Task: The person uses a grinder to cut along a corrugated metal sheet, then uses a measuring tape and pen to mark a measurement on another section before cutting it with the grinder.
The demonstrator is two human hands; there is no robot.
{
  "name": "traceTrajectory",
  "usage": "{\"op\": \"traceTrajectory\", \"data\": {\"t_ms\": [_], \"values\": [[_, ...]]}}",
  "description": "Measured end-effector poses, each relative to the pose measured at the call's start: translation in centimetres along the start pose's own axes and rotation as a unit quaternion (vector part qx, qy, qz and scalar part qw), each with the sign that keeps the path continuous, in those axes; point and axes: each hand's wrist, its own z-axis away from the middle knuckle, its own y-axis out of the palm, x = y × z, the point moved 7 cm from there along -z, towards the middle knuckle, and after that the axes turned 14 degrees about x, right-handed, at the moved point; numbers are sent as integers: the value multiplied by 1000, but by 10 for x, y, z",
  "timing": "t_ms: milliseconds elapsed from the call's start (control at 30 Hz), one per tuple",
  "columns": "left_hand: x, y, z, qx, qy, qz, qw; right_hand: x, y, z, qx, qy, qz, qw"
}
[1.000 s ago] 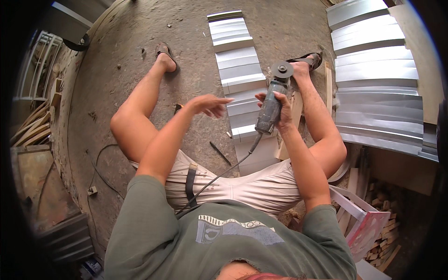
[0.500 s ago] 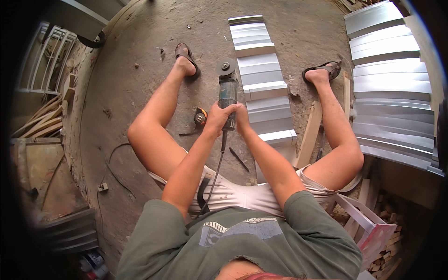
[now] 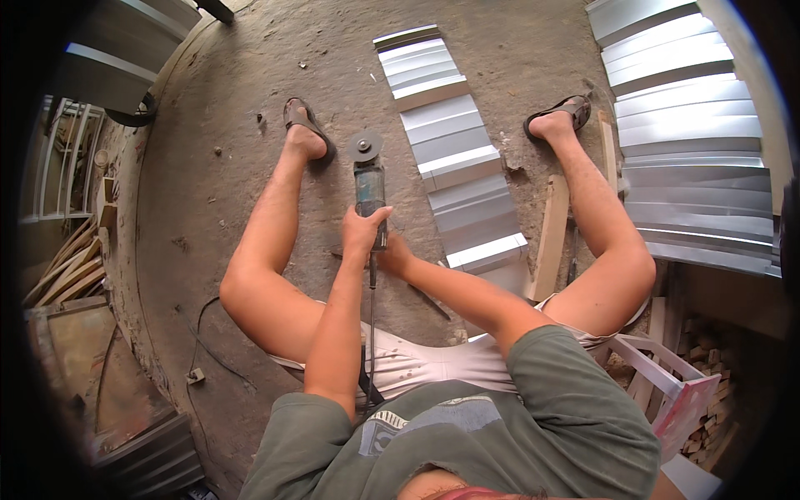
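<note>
My left hand [image 3: 360, 229] is closed around the dark body of an angle grinder [image 3: 369, 187], which points away from me. Its round grey disc [image 3: 364, 146] is at the far end, and a black cord [image 3: 372, 312] runs back toward my lap. My right hand [image 3: 395, 257] is low beside the rear of the grinder, its fingers hidden behind the tool and my left hand. A small dark piece [image 3: 336, 252] sticks out left of my left wrist. To the right lies a long ribbed strip of silvery sheet metal [image 3: 450, 125]. A thin dark stick [image 3: 432, 302] rests near my right forearm.
Wider ribbed metal sheets [image 3: 692, 125] lie at the right. A wooden block [image 3: 550, 237] is beside my right leg, near a pinkish wooden stool [image 3: 679, 387]. A cable [image 3: 204, 346] crosses the floor at left, and wood strips [image 3: 67, 271] are piled beyond it.
My right hand has left the grinder's side and moved lower, behind it. My left hand keeps hold of the grinder, now farther left. The orange-and-black tape measure is no longer visible.
</note>
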Motion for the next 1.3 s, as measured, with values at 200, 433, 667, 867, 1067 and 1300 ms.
{"op": "traceTrajectory", "data": {"t_ms": [200, 433, 667, 867, 1067, 1300], "values": [[92, 8, -6, -73, -59, -34, 995, 61, -108, 96, 229, 284, 153, 919], [140, 29, -5, -92, -115, -161, 976, 131, -258, 152, 96, 189, -364, 907], [148, 32, -7, 32, -220, -254, 941, 139, -305, 164, -15, 54, -438, 897], [74, 45, 1, 157, -149, -517, 828, 91, -295, 167, -76, 153, -379, 909], [-17, 153, 49, 359, 87, 244, 897, 94, -256, 153, -63, 115, -426, 895], [2, 152, 27, 326, 85, 280, 899, 85, -267, 141, 78, 168, 23, 982]]}}
